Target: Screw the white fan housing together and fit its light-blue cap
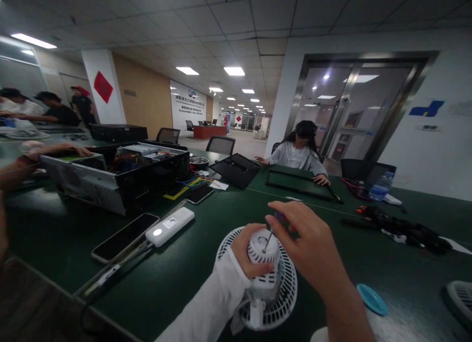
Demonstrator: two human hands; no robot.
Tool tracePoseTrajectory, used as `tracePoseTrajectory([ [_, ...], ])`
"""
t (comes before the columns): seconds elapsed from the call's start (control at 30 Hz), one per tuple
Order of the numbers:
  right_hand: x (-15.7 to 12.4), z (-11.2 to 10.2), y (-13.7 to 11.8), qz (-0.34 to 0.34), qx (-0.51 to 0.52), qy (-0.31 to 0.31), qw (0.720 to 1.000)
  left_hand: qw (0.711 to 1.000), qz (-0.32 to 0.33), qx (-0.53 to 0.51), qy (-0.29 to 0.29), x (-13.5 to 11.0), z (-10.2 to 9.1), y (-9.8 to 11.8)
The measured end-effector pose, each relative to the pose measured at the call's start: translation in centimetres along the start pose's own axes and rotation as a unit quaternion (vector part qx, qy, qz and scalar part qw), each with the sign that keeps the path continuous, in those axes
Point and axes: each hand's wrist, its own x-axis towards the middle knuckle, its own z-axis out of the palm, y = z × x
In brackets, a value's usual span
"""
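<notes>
A small white fan point(271, 283) lies grille-down on the green table, its motor housing facing up. My left hand point(244, 256), in a long white sleeve, is wrapped round the side of that housing. Above it, my right hand point(304, 229) pinches the handle of a screwdriver point(269, 239); little of the purplish handle shows between the fingers. The thin metal shaft slants down and its tip meets the top of the housing near a small hole. Whether a screw sits under the tip cannot be made out.
Left of the fan lie a white power bank point(170, 227) with a cable, and a phone point(125, 237). An opened computer case point(121, 174) stands farther left, a co-worker's hand on it. Opposite, a person point(298, 150) touches a black frame point(302, 189). A blue lid point(372, 299) lies right.
</notes>
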Motion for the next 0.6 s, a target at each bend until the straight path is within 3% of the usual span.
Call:
tracePoseTrajectory([
  [0.23, -0.16, -0.16, -0.19, 0.037, 0.018, -0.045, 0.998, 1.0, 0.006, 0.005, -0.001, -0.04, -0.04, -0.14],
  [0.6, -0.18, 0.37, 0.13, 0.032, -0.01, -0.033, 0.999, 1.0, 0.006, 0.016, -0.001, 0.1, 0.08, -0.34],
])
